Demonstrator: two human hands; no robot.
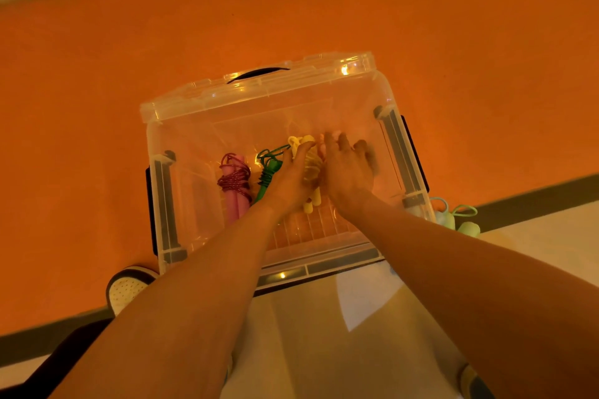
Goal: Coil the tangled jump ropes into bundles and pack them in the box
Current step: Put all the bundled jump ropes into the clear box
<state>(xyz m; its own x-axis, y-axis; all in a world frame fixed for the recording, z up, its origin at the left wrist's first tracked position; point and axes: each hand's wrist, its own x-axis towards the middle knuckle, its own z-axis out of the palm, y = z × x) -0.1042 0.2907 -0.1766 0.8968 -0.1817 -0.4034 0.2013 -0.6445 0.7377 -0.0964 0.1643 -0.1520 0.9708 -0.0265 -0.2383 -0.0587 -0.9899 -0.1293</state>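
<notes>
A clear plastic box stands open on the orange floor, its lid tipped back at the far side. Inside lie a pink-handled rope bundle wound with dark red cord and a green rope bundle. To their right, both my hands are down in the box on a yellow rope bundle. My left hand grips its left side. My right hand lies over its right side with fingers spread; the bundle's middle is hidden beneath them.
A pale green jump rope lies on the floor just outside the box's right near corner. A white perforated shoe sits by the box's left near corner. A pale mat with a dark border runs along the near side.
</notes>
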